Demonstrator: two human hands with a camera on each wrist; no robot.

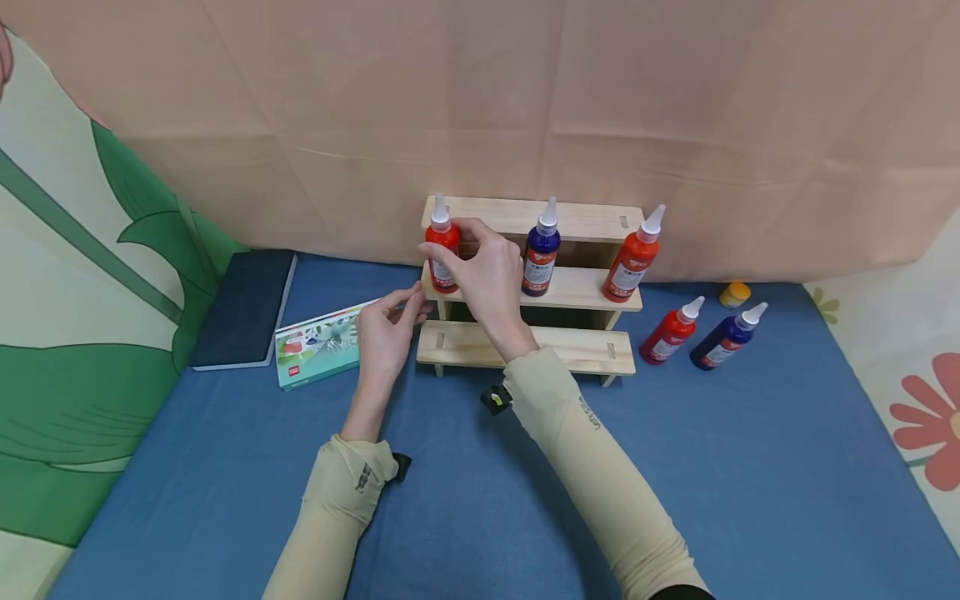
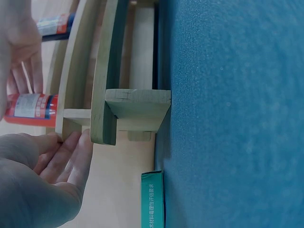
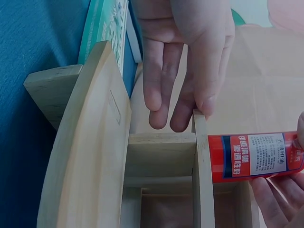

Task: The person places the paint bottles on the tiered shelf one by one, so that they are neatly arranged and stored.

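A red ink bottle [image 1: 443, 280] with a white nozzle stands upright at the left end of the middle tier of a wooden three-step rack [image 1: 495, 342]. My right hand [image 1: 491, 271] holds this bottle between thumb and fingers; its label [image 3: 266, 154] shows in the right wrist view. At the left end of the same tier, my left hand [image 1: 384, 329] pinches the board, thumb above and fingertips below. On that tier also stand a blue ink bottle [image 1: 540, 262] in the middle and an orange-red ink bottle [image 1: 630, 267] at the right end.
Right of the rack, a red bottle [image 1: 667, 335] and a dark blue bottle [image 1: 726, 343] stand on the blue cloth [image 1: 450, 500], near a yellow cap [image 1: 735, 293]. To the left lie a green box [image 1: 318, 346] and a dark notebook [image 1: 243, 308]. A beige curtain [image 1: 480, 100] hangs behind.
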